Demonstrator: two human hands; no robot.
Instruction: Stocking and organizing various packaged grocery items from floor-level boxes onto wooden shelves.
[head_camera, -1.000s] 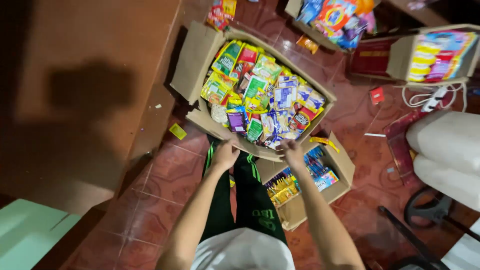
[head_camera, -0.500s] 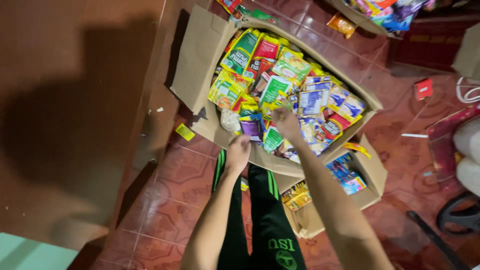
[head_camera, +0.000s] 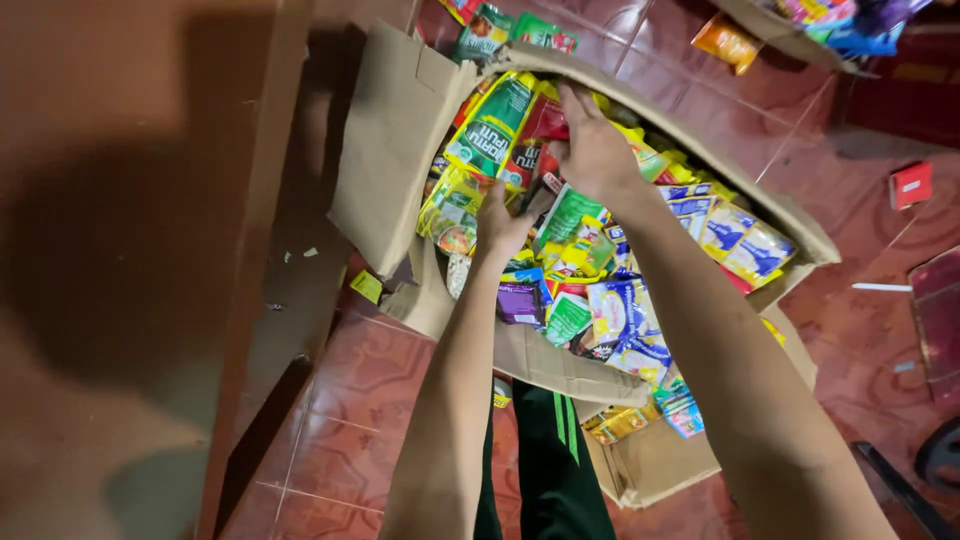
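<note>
Now, box: large brown cardboard box (head_camera: 395, 140), heaped with colourful sachets (head_camera: 610, 300)
left hand (head_camera: 500, 225): fingers spread on packets, gripping nothing
right hand (head_camera: 592, 150): flat, deep among packets
progress: sorting looks barely begun

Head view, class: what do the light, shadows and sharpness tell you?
Head view: warm, dim light; a broad soft shadow darkens the brown surface at left; the packets in the cardboard box are fairly sharp; the right hand is slightly blurred.

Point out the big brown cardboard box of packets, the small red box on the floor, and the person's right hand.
Big brown cardboard box (head_camera: 395, 140), head view: its open left flap.
Small red box (head_camera: 911, 184), head view: its top face.
Right hand (head_camera: 595, 150), head view: back of the hand.
</note>
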